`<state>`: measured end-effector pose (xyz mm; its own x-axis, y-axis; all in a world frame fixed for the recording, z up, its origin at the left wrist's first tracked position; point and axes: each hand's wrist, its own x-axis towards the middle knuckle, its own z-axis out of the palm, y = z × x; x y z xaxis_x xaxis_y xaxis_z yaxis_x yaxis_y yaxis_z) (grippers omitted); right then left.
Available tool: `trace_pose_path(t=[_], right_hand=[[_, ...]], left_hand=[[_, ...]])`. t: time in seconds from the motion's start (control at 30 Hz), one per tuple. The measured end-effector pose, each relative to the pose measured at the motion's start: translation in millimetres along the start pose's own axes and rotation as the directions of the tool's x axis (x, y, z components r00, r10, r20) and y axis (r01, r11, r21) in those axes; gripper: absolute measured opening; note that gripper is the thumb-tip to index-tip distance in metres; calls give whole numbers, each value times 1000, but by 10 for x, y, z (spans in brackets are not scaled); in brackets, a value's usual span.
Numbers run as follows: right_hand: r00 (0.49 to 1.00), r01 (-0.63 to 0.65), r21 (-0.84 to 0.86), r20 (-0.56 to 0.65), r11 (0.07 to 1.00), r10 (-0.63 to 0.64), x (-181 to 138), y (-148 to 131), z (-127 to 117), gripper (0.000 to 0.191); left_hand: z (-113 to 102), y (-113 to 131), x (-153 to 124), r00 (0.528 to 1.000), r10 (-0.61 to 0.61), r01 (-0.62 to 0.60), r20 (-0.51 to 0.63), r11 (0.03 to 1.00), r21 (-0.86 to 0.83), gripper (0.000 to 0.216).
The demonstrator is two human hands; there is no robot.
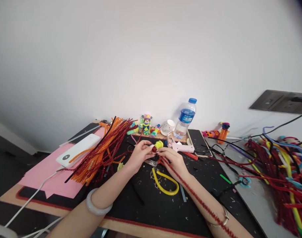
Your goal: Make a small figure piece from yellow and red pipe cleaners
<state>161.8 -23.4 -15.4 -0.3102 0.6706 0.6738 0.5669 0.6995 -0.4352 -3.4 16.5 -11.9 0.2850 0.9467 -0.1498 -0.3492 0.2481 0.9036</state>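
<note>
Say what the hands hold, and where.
Left hand and right hand pinch a small yellow piece at its red-wrapped end; a red pipe cleaner trails along the right forearm.

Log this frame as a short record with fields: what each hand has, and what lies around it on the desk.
left hand: pinches a small yellow piece partly wound in red
right hand: holds the red glitter stem, which trails along the forearm
surface: black mat, yellow loop lying near the hands
left side: orange and red stem bundle, white power bank, pink paper
behind: glue gun, water bottle, phone
right side: mixed stem pile
</note>
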Motion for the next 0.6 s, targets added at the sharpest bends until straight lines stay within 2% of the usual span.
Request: trace_pose_path(t=[0.6], right_hand=[[996,-85,66,35,994,83,-8,17,-16,19]], left_hand=[[0,-18,9,997,74,-76,24,991,114,28]])
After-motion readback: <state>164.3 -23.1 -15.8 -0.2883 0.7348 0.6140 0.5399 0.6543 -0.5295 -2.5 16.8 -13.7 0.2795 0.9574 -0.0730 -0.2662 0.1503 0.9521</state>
